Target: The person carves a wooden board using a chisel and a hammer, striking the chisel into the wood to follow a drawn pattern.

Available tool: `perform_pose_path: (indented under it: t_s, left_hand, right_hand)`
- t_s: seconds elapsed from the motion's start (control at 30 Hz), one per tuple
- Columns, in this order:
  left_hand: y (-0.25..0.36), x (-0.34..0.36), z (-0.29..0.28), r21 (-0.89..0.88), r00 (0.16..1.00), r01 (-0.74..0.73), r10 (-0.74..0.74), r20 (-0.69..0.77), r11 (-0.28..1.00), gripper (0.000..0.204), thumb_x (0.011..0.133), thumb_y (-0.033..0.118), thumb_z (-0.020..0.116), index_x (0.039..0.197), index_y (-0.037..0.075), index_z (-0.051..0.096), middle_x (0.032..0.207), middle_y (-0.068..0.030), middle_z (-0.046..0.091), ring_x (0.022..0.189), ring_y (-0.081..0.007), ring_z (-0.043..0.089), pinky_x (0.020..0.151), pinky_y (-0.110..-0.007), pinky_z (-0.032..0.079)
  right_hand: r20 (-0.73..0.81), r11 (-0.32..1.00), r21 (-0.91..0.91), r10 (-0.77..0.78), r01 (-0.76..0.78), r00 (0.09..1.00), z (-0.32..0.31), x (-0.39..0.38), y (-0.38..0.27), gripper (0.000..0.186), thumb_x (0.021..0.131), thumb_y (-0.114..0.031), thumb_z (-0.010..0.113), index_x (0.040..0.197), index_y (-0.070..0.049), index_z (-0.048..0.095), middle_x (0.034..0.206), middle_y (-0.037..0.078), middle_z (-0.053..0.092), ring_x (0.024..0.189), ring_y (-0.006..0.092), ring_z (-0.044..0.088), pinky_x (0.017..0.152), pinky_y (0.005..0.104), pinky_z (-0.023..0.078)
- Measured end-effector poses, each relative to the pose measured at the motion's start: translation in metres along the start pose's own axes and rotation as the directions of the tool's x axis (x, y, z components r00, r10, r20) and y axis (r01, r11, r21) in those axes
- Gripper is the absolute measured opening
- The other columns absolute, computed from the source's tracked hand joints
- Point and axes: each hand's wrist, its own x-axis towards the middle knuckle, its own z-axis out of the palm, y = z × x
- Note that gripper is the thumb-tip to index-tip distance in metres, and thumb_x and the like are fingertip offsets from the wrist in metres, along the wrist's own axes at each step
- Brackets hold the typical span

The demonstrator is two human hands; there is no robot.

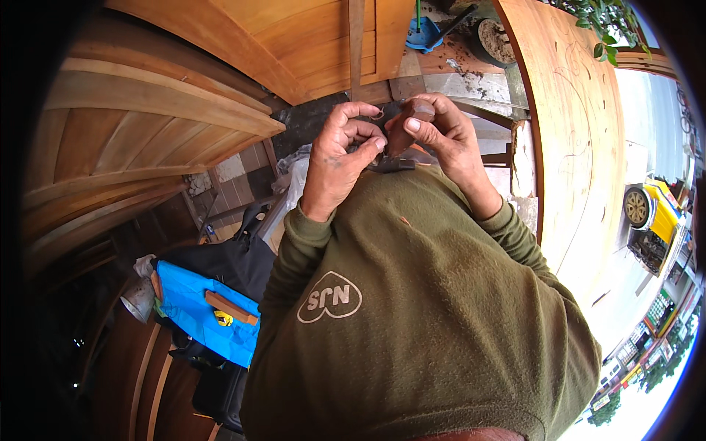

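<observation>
Just beyond my chest, both hands are raised close together. My right hand (457,143) grips a small reddish-brown wooden block (406,134) with a faceted end, its thumb pressed on the near side. Beside it, my left hand (334,163) has curled fingers, with the thumb bent in toward them. A thin brown curl, perhaps a shaving (379,113), shows at the left index fingertip. Whatever lies between the left thumb and fingers is too small to make out. Under the hands, a dark object (393,166) is partly hidden by my olive sleeves and shirt.
Panelled wooden doors (147,136) lean at the left, and another panel (294,44) stands ahead. A long wooden board (570,125) rises at the right. A blue sheet (193,305) bears a wood strip (231,308). A blue dustpan (423,34) lies far off. Outside is a yellow vehicle (662,209).
</observation>
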Motion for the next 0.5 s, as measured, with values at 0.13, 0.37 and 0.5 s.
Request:
perform_pose_path:
  t_s: [0.13,0.37,0.5]
  left_hand:
    - [0.0031,-0.0006,0.0009,-0.037,1.000,0.015,-0.015,-0.003,0.999,0.042,0.094,-0.005,0.068,0.131,0.004,0.053,0.095,-0.0039,0.068,0.084,-0.0075,0.060,0.077,-0.024,0.049]
    - [0.0015,-0.0019,-0.0014,0.079,0.998,-0.057,0.057,0.003,0.995,0.043,0.092,-0.006,0.068,0.130,0.005,0.053,0.093,-0.0032,0.068,0.084,-0.0078,0.062,0.075,-0.025,0.050]
    - [0.0038,-0.0061,-0.0016,0.333,0.994,-0.098,0.075,0.080,0.938,0.045,0.094,-0.005,0.066,0.135,0.004,0.050,0.097,-0.0029,0.066,0.089,-0.0086,0.062,0.081,-0.025,0.049]
  right_hand:
    - [-0.002,1.000,0.016,0.014,-0.014,1.000,0.0019,-0.0004,-0.0031,0.029,0.100,-0.014,0.071,0.123,0.000,0.061,0.103,0.010,0.074,0.092,0.0151,0.071,0.082,0.0306,0.058]
    - [0.016,0.998,-0.064,-0.020,0.021,1.000,0.0011,-0.0017,-0.0005,0.031,0.100,-0.016,0.072,0.124,0.001,0.061,0.106,0.008,0.073,0.097,0.0128,0.068,0.086,0.0294,0.057]
    - [0.015,0.997,-0.074,-0.006,0.007,1.000,-0.0002,-0.0028,0.0025,0.031,0.100,-0.016,0.073,0.124,0.000,0.062,0.107,0.006,0.071,0.098,0.0115,0.067,0.087,0.0288,0.057]
